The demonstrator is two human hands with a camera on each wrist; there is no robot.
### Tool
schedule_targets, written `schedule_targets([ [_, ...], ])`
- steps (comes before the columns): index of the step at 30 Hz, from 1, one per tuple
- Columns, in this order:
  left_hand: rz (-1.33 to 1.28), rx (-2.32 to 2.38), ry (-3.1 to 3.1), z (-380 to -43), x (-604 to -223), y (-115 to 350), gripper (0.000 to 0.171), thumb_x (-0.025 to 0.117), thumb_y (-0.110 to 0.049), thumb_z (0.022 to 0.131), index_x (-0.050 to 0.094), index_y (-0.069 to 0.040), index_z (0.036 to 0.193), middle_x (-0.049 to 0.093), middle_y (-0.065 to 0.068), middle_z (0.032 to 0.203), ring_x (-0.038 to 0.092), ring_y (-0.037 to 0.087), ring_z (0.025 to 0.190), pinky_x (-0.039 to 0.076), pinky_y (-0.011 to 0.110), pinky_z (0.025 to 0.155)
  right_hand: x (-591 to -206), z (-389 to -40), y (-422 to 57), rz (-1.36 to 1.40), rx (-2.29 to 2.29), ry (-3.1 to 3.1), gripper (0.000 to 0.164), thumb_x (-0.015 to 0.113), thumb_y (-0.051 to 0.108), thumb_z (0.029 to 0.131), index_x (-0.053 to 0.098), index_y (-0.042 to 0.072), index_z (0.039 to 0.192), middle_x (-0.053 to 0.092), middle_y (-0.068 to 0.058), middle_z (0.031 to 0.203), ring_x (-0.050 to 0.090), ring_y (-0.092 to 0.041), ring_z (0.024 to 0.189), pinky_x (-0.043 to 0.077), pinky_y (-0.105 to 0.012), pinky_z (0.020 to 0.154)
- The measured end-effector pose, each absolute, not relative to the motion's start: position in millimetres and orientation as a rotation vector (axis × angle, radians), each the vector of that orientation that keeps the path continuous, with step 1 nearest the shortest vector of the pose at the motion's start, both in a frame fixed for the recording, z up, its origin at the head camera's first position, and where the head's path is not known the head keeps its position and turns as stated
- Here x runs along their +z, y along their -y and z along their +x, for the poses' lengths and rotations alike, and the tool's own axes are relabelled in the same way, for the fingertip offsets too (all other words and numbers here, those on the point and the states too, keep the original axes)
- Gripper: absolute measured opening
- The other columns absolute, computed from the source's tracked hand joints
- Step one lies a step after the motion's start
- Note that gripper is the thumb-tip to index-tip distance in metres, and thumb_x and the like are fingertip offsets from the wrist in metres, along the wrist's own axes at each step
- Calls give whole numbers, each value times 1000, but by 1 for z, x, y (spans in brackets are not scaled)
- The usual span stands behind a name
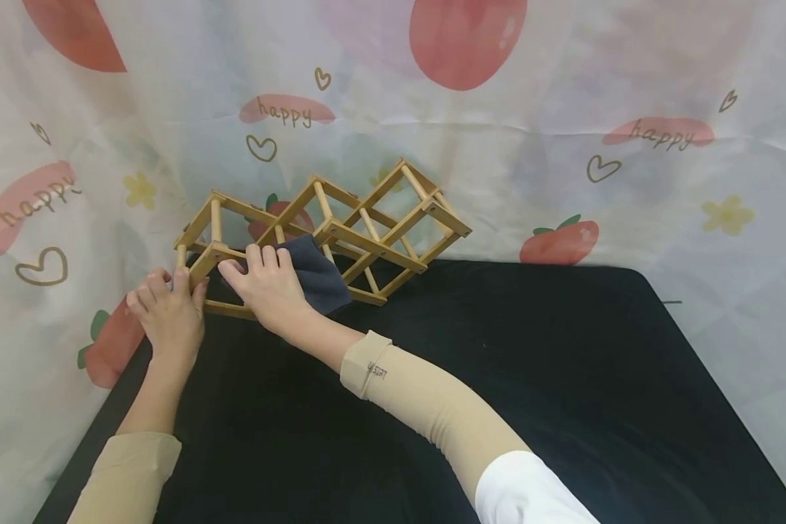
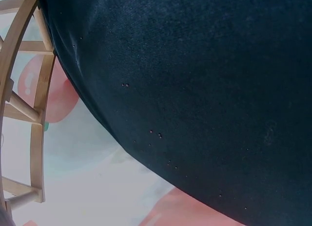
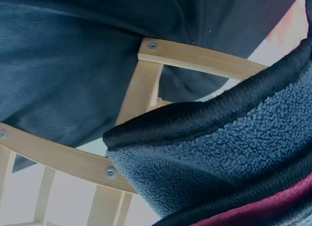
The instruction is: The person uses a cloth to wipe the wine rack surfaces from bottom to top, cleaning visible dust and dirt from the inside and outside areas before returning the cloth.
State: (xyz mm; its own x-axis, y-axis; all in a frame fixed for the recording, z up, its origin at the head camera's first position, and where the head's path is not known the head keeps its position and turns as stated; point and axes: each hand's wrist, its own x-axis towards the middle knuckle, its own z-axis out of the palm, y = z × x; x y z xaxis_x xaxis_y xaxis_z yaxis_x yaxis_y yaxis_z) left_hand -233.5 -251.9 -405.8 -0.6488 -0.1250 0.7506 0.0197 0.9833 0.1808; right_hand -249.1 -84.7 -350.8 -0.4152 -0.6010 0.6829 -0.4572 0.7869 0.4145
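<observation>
A folding wooden lattice rack (image 1: 374,247), made of crossed slats and round dowels, stands at the back left of the black-covered table. My left hand (image 1: 170,316) grips its left end, fingers at the end bars. A dark blue-grey cloth (image 1: 317,276) lies under my right hand (image 1: 271,291), which holds it against a slat near the left part of the rack. Up close in the right wrist view, the fuzzy cloth (image 3: 214,153) with dark edging covers part of the slats; the right fingers are hidden there. Rack bars (image 2: 36,153) show at the left wrist view's edge, without the left hand's grip.
Black cloth covers the table (image 1: 498,364), whose left edge runs close by my left forearm. Behind the rack hangs a pale curtain (image 1: 498,167) printed with fruit, hearts and words. It also comes down along the left side.
</observation>
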Motion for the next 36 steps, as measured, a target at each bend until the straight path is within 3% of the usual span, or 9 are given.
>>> schedule_targets([
  [8, 73, -218, 2269, -234, -406, 253, 30, 53, -26, 91, 41, 1, 97, 35, 24, 97, 31, 42, 87, 20, 54, 78, -366, -254, 70, 783, -203, 2154, 13, 32, 15, 99, 40, 16, 88, 46, -3, 83, 36, -16, 66, 31, -30, 64],
  [26, 64, -221, 2244, -236, -407, 252, 30, 54, -26, 90, 41, 1, 95, 35, 24, 96, 32, 42, 86, 21, 54, 77, -345, -248, 86, 798, -161, 2142, 18, 28, 18, 100, 45, 19, 92, 49, -1, 87, 38, -14, 68, 31, -28, 65],
  [36, 50, -262, 2267, -233, -404, 252, 33, 51, -29, 91, 40, 2, 95, 34, 25, 97, 31, 44, 86, 20, 56, 79, -361, -249, 58, 789, -210, 2264, 4, 44, 22, 96, 43, 18, 95, 47, -3, 89, 38, -17, 72, 29, -31, 67],
])
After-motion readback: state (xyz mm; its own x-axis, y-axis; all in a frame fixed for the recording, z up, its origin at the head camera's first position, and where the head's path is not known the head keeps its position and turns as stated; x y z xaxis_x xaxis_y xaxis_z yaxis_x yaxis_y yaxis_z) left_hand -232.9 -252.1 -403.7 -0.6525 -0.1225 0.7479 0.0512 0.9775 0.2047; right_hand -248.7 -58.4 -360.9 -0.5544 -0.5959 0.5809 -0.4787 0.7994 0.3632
